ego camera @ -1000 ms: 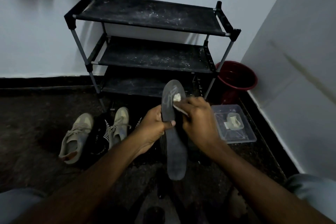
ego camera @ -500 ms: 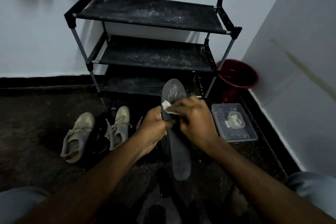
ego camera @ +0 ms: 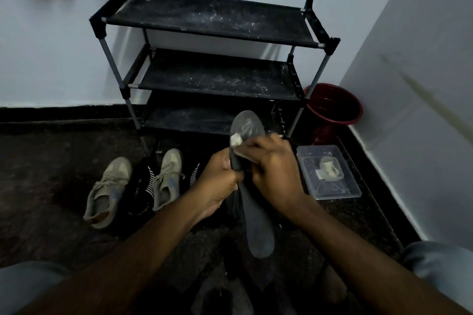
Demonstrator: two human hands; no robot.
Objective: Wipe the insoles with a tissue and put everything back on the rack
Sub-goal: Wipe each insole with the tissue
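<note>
Got the insole (ego camera: 258, 225) held up in front of me, roughly upright, with the toe end up by the rack's bottom shelf and the heel end hanging over the floor. My left hand (ego camera: 220, 183) is wrapped round its left edge about halfway down, fingers curled tight on it. My right hand (ego camera: 277, 174) is curled too, pressing a white tissue (ego camera: 236, 139) against the upper part of the insole. Only a small crumpled bit pokes out past my fingertips. That hand's a bit blurry, so I can't tell exactly how the fingers sit.

The rack (ego camera: 204, 16) is against the wall behind, three dusty black shelves. On the floor to the left is a pair of tan sneakers (ego camera: 107, 192), with a dark striped shoe (ego camera: 139, 186) between them. Just right of my right hand there's a clear box (ego camera: 340, 194) with something pale and crumpled in it. Behind that, in the corner beside the rack, is a red bucket (ego camera: 332, 107).
</note>
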